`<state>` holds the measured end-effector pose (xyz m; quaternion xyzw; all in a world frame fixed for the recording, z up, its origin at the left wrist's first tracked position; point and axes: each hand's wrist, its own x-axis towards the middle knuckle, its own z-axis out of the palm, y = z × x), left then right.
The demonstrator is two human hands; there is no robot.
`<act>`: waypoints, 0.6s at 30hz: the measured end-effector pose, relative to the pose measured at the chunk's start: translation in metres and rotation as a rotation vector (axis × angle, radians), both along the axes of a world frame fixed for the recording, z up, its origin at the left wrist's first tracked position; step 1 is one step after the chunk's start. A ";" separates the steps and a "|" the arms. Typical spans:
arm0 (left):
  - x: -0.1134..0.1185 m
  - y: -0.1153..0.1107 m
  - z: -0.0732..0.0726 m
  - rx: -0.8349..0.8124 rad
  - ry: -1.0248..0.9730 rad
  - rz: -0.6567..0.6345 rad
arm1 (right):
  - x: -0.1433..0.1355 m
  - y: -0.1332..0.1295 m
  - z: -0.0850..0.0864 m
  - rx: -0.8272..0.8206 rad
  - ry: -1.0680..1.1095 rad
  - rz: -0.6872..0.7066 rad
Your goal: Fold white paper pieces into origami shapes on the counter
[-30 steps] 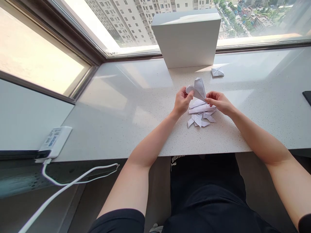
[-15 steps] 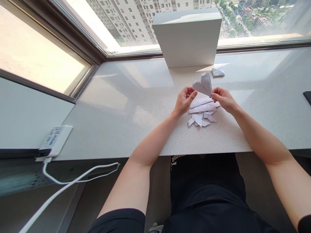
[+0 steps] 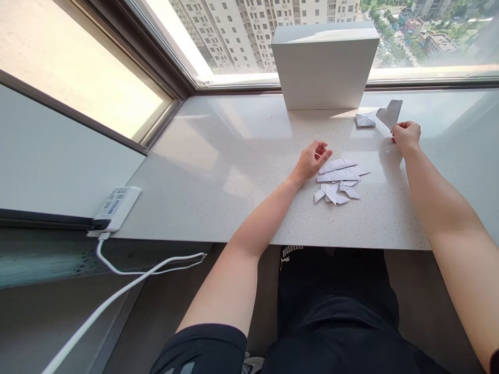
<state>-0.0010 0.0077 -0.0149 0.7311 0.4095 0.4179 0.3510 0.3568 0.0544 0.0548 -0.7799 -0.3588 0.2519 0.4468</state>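
My right hand [image 3: 407, 136] pinches the lower tip of a white folded paper heart [image 3: 390, 114], held up over the right side of the counter. Just left of the heart lies a stack of square folded paper [image 3: 365, 120]. My left hand [image 3: 313, 160] holds nothing; its fingers are loosely curled and apart, beside a pile of folded paper. In that pile, long folded strips [image 3: 338, 176] lie behind smaller pointed paper pieces [image 3: 326, 194].
A large white box [image 3: 325, 72] stands at the back against the window. On the left edge of the speckled white counter [image 3: 241, 150] sits a white power bank [image 3: 117, 208], its white cable [image 3: 128, 284] hanging off the edge.
My right hand has carried the paper heart away to the right, near the square stack. My left hand has come off the heart and stays by the pile. The view has shifted a little.
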 end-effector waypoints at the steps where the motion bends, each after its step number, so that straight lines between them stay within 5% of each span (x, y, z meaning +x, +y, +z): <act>1: -0.001 0.000 -0.001 0.005 0.009 -0.013 | 0.000 0.004 0.002 -0.029 -0.025 -0.015; 18: 0.000 0.004 -0.004 0.016 0.051 -0.044 | -0.012 0.040 0.019 -0.352 -0.404 -0.010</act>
